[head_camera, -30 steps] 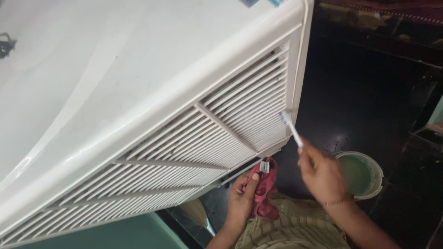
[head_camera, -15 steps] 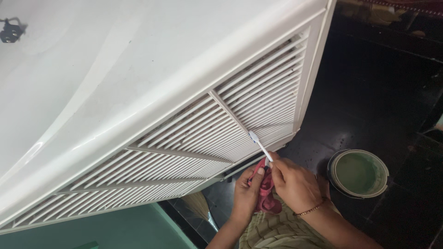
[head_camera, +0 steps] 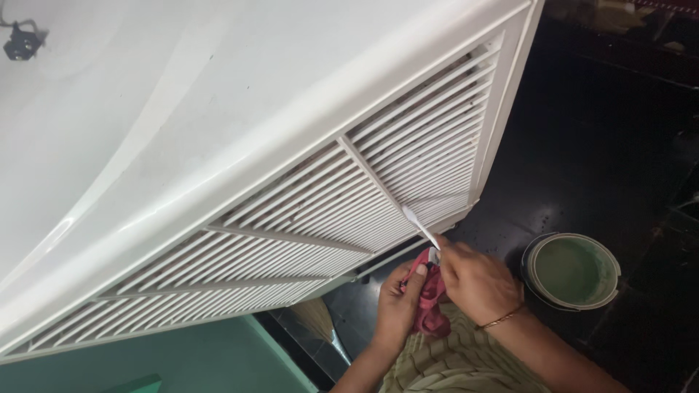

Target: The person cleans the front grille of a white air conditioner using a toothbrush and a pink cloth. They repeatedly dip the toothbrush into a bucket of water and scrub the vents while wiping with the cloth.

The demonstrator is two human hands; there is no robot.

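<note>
Toothbrush [head_camera: 420, 227]: a slim white one, pinched by its handle in the right hand [head_camera: 475, 282], fingers pressed tight around it, its head pointing up and away from the grip to touch the lowest slats of the grille [head_camera: 306, 211]. Just beside that grip, the left hand [head_camera: 397, 306] is closed on a pink cloth [head_camera: 429, 300], which bunches between the two hands.

Risks, as I judge them: the thin handle could twist or slip in the pinch if pushed hard, and the bristles could snag between the narrow slats. Loosened dirt could fall onto the cloth and the striped clothing [head_camera: 466, 367] below the hands.

Beyond the grip, the slats run in long white rows with grime in the gaps, under a smooth white casing [head_camera: 182, 109]. Farther right of the hands, a green bucket [head_camera: 571, 271] stands on a dark, glossy floor [head_camera: 619, 145]. A broom [head_camera: 317, 320] lies left of the hands.
</note>
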